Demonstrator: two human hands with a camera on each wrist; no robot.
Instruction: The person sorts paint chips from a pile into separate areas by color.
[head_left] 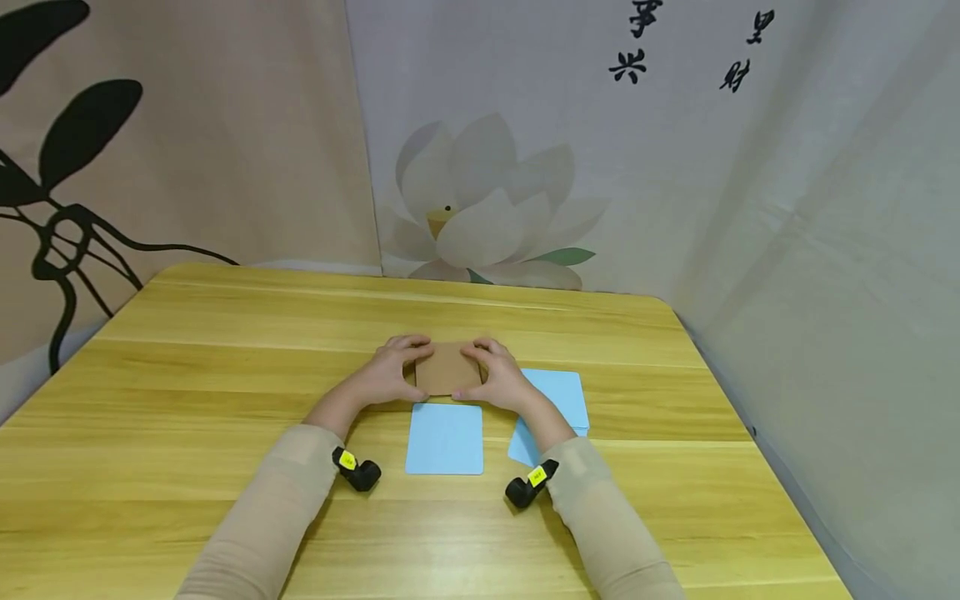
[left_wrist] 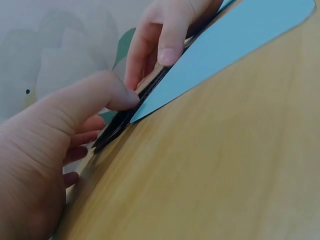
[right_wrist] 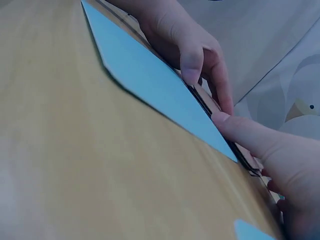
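Observation:
A brown square stack of thin cards [head_left: 448, 369] lies flat on the table, its edges dark in both wrist views. At its left side my left hand [head_left: 384, 372] holds it, thumb on the near edge and fingers at the far edge. My right hand [head_left: 501, 375] grips the right side the same way, with its thumb [right_wrist: 245, 134] along the near edge. Just in front of the stack lies a light blue square card [head_left: 445, 439]. In the left wrist view, part of the fingers is hidden behind the stack.
More light blue cards [head_left: 558, 396] lie partly overlapped to the right, some of them hidden under my right forearm. The wooden table [head_left: 225, 375] ends at a printed curtain [head_left: 487, 192] behind it. Each wrist carries a small black camera [head_left: 360, 473].

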